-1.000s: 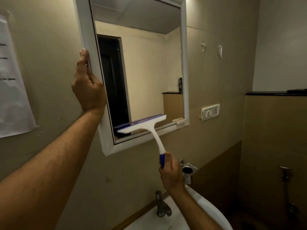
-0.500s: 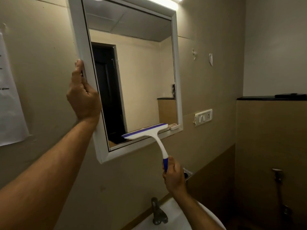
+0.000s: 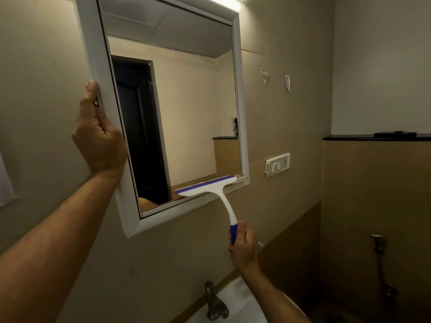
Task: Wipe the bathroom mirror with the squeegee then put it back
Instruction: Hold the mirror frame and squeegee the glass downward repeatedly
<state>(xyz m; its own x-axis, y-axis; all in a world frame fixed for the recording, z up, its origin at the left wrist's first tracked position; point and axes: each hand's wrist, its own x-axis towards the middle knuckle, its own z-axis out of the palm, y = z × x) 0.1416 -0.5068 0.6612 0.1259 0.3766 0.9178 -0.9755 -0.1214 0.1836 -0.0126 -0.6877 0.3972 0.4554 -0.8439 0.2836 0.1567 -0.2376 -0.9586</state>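
The white-framed mirror (image 3: 191,108) hangs on the beige wall and reflects a dark doorway. My left hand (image 3: 100,141) grips the left side of its frame. My right hand (image 3: 243,248) is closed around the blue grip of the white squeegee (image 3: 222,194). The squeegee's blue-edged blade lies along the glass at the mirror's bottom right, just above the lower frame.
A white basin (image 3: 242,306) with a metal tap (image 3: 215,304) sits below the mirror. A switch plate (image 3: 278,164) is on the wall to the right. A dark ledge (image 3: 377,137) tops the right wall, where a spray hose (image 3: 379,248) hangs. Paper (image 3: 4,183) is at the far left.
The squeegee blade has slid down and rightward to the mirror's bottom edge. The view has tilted up. My left hand keeps its hold on the frame.
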